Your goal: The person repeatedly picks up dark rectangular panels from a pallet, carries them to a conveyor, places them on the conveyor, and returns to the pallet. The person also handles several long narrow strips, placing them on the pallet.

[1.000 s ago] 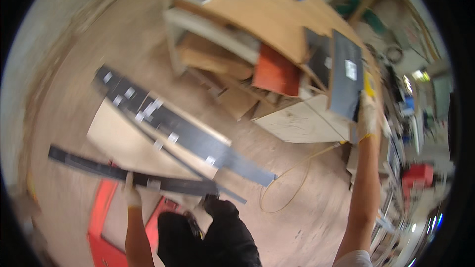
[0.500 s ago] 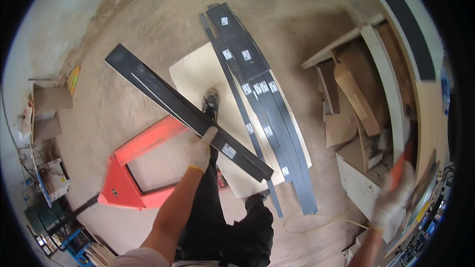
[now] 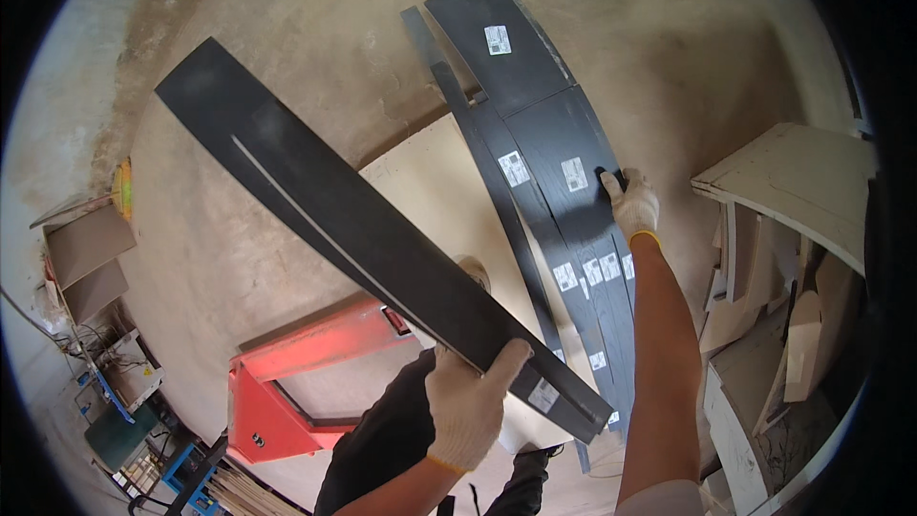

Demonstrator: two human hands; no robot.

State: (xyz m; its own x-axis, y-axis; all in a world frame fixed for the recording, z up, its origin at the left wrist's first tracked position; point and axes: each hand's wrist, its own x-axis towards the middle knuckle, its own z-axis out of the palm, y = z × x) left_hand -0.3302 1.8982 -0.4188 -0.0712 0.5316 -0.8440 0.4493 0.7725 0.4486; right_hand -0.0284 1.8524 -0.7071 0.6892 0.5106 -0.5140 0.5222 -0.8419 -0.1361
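Observation:
My left hand, in a white knit glove, is closed around long dark boards, thumb on top. They slant up to the far left, with a thin pale gap between them. My right hand, gloved too, is at the right edge of a wide dark panel, thumb over its top and fingers bent at the edge; their undersides are hidden. This panel lies among several dark strips and panels with white labels, on a pale sheet on the floor.
A red pallet-jack-like frame stands at lower left. Wood offcuts and a pale board are stacked at right. Brown boxes are by the left wall. My shoe is partly hidden behind the held boards.
My right hand has come from the wood pile at far right to the edge of the dark panel. The view has moved closer; my left hand still holds the boards.

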